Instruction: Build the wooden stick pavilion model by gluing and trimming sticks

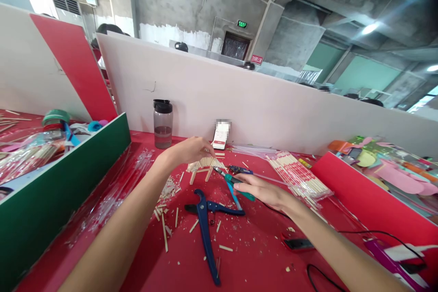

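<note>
The left hand (193,149) is arching over the small stick structure (207,162), its fingers bending down narrowly toward the right end; whether they are pinching anything, I cannot tell. The right hand (262,189) is gripping a green-handled tool (228,178), its metal tip pointing forward and left, ending just beside that same end. So the structure is lying directly below the left hand, the nearer one, and ahead and left of the right hand, its long axis running roughly sideways.

Beyond the hands, the phone (221,136) is leaning near the white partition (273,109), leaving little depth. Nearer the body, the blue cutter (206,232) is lying lengthwise between the forearms. Right of it, the red worktop (253,255) is offering more open room, with stick scraps (164,232) scattering the left side.
</note>
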